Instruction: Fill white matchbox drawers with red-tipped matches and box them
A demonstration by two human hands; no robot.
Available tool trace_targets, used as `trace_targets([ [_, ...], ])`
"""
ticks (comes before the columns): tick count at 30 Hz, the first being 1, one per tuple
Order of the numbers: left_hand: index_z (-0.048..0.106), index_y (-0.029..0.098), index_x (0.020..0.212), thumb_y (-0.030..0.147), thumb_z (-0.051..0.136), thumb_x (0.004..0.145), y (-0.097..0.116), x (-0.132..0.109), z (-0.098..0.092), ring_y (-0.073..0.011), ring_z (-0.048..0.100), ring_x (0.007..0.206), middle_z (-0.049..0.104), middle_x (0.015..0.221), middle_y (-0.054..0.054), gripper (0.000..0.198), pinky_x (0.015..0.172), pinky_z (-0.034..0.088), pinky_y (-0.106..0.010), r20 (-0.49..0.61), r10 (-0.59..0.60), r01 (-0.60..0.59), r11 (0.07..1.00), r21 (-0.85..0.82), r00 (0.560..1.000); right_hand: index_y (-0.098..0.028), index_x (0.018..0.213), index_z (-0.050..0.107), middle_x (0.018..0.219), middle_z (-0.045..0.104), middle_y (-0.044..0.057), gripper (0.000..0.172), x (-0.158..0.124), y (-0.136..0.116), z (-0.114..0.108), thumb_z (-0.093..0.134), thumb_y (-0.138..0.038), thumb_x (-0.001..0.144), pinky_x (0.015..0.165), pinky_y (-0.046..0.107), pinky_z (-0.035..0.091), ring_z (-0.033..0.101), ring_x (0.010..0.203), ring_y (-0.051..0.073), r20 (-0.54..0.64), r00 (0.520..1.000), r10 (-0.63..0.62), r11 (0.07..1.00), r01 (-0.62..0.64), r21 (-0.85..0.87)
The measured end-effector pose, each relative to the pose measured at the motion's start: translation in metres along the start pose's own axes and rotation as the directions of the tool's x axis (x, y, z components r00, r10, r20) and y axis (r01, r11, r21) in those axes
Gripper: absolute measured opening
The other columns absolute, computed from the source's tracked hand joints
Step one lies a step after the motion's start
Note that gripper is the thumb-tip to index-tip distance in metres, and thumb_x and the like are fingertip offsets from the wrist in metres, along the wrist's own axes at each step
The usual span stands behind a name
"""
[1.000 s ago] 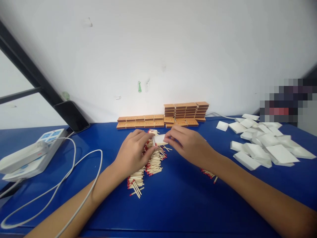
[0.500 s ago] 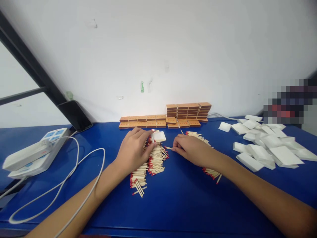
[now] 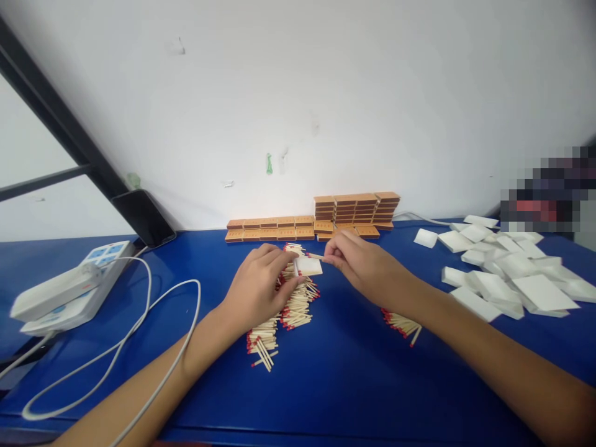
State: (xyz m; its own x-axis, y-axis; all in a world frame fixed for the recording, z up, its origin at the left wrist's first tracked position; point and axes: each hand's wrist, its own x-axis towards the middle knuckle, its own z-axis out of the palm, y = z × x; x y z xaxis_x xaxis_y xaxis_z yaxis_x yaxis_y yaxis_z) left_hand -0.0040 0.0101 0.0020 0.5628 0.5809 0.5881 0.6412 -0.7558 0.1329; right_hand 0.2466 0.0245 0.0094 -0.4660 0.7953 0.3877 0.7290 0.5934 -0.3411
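I see the right hand pinching a match pointing toward nine o'clock, the white tray just beside at eight o'clock, gripped by the left hand.

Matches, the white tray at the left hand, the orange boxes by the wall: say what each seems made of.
Matches: probably bare wood, pale and matt, with red-coated heads. White tray: likely thin card, smooth and matt, judging by its thin walls; plastic isn't ruled out. Orange boxes: apparently printed cardboard, fairly dull, with small markings and dark brown sides.
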Motion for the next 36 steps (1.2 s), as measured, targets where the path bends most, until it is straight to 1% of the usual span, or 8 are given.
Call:
trace_targets([
  [5,0.065,0.012,0.127,0.031,0.069,0.1,0.005,0.0,0.0,-0.0292,0.064,0.105,0.075,0.11,-0.012,0.033,0.093,0.054,-0.048,-0.007,0.026,-0.026,0.999,-0.041,1.0,-0.021,0.097,0.054,0.097,0.06,0.004,0.015,-0.003,-0.001,0.013,0.047,-0.026,0.109,0.068,0.031,0.043,0.059,0.076,0.018,-0.03,0.987,-0.159,0.986,0.157,-0.06],
  [11,0.066,0.013,0.126,0.028,0.069,0.099,0.002,-0.001,0.002,-0.0292,0.064,0.104,0.075,0.109,-0.011,0.032,0.092,0.054,-0.048,0.013,0.014,-0.013,0.999,-0.048,1.0,-0.019,0.099,0.058,0.099,0.062,0.006,0.012,-0.005,-0.004,0.017,0.05,-0.024,0.107,0.067,0.032,0.044,0.062,0.079,0.019,0.019,0.984,-0.176,0.975,0.177,-0.132],
  [15,0.067,0.013,0.124,0.032,0.067,0.1,0.0,-0.001,0.002,-0.0287,0.064,0.102,0.075,0.108,-0.012,0.03,0.091,0.054,-0.047,0.007,0.012,-0.011,0.999,-0.051,1.0,-0.021,0.101,0.063,0.098,0.067,0.006,0.016,0.0,0.003,-0.007,0.05,-0.029,0.106,0.074,0.033,0.047,0.064,0.082,0.02,-0.049,0.984,-0.17,0.984,0.167,-0.057],
  [19,0.066,0.013,0.126,0.036,0.067,0.1,-0.001,-0.001,0.001,-0.0297,0.064,0.102,0.074,0.103,-0.012,0.034,0.088,0.054,-0.048,0.007,-0.011,0.011,0.999,-0.033,1.0,-0.022,0.094,0.067,0.092,0.071,0.007,0.02,0.007,0.05,-0.041,0.052,-0.033,0.101,0.071,0.034,0.046,0.064,0.079,0.022,-0.12,0.993,-0.007,0.992,-0.009,-0.129],
  [22,0.066,0.013,0.128,0.034,0.068,0.1,-0.002,-0.001,0.0,-0.0305,0.064,0.103,0.074,0.102,-0.012,0.035,0.089,0.054,-0.049,0.027,-0.027,0.028,0.999,-0.024,0.999,-0.021,0.088,0.069,0.087,0.073,0.008,0.018,0.008,0.095,-0.051,0.057,-0.032,0.095,0.068,0.034,0.044,0.064,0.077,0.022,0.018,0.991,0.136,0.972,-0.129,-0.198],
  [25,0.067,0.014,0.127,0.035,0.068,0.1,-0.003,-0.001,0.001,-0.0305,0.064,0.103,0.074,0.101,-0.012,0.035,0.089,0.054,-0.049,0.03,-0.027,0.028,0.999,-0.022,0.999,-0.02,0.088,0.071,0.083,0.075,0.007,0.016,0.007,0.121,-0.045,0.058,-0.029,0.093,0.068,0.032,0.045,0.065,0.074,0.021,0.16,0.961,0.225,0.965,-0.198,-0.17],
  [29,0.066,0.014,0.127,0.036,0.067,0.1,-0.004,-0.002,0.002,-0.0299,0.064,0.101,0.074,0.102,-0.012,0.035,0.088,0.054,-0.048,0.025,-0.017,0.018,0.999,-0.027,1.0,-0.019,0.087,0.072,0.084,0.076,0.007,0.014,0.009,0.122,-0.033,0.059,-0.025,0.09,0.067,0.03,0.045,0.067,0.074,0.021,0.274,0.917,0.29,0.955,-0.258,-0.146],
  [36,0.067,0.013,0.127,0.035,0.068,0.1,-0.003,-0.001,0.001,-0.0303,0.064,0.102,0.074,0.1,-0.012,0.035,0.089,0.054,-0.048,0.037,-0.028,0.029,0.999,-0.018,0.999,-0.019,0.087,0.069,0.083,0.076,0.008,0.014,0.009,0.114,-0.032,0.058,-0.027,0.089,0.065,0.03,0.046,0.067,0.072,0.021,0.295,0.909,0.293,0.955,-0.265,-0.133],
])
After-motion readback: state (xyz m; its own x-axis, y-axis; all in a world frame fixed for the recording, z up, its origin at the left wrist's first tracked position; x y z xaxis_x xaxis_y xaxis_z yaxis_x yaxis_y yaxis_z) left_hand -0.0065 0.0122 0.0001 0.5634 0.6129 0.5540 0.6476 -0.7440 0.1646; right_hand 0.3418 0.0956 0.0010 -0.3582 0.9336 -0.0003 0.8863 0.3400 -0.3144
